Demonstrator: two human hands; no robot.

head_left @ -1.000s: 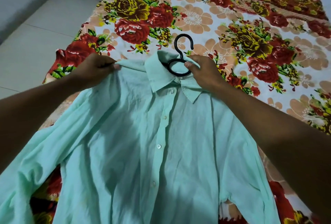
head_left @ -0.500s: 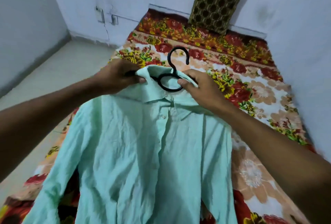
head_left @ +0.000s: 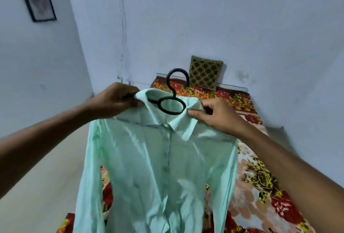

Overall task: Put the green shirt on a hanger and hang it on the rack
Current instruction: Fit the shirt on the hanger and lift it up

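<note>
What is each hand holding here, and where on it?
Both hold the green shirt on its black hanger: left hand at the left shoulder end, right hand at the right shoulder beside the collar.

green shirt (head_left: 158, 162): buttoned, hanging upright | black hanger (head_left: 172, 100): inside collar, hook up

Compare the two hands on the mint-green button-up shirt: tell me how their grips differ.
The left hand is closed in a fist around the shirt's shoulder, apparently with the end of the black plastic hanger inside; the right hand is looser, pinching the fabric beside the collar. The left hand's knuckles face the camera; the right hand shows its thumb and curled fingers. Both hold the mint-green button-up shirt up off the floral bedspread.
</note>
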